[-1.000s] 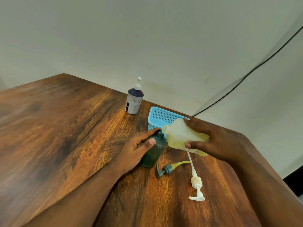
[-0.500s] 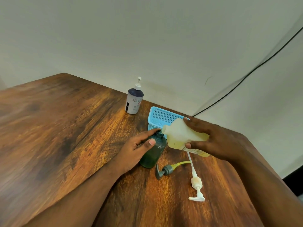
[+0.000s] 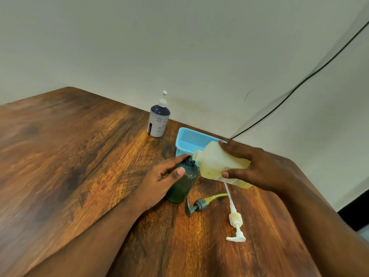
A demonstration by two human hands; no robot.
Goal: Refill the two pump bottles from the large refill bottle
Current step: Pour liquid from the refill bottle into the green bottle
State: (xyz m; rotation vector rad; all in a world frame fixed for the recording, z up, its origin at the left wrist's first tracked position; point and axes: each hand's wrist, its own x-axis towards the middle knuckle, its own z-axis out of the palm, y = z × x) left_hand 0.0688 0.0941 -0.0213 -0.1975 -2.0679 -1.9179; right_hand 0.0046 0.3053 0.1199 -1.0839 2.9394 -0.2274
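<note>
My right hand grips the translucent refill bottle of yellow liquid, tipped on its side with its open neck over the mouth of the dark green pump bottle. My left hand holds that green bottle upright on the table, fingers wrapped round its shoulder. The green bottle's grey pump head with a yellow tube lies on the table just in front. Beside it lies a white pump head with a long tube. A second pump bottle, dark blue and white, stands upright near the wall with its pump on.
A light blue perforated plastic basket sits behind the green bottle against the wall. The wooden table spreads wide to the left. A black cable runs down the wall at the right. The table's right edge is close to my right arm.
</note>
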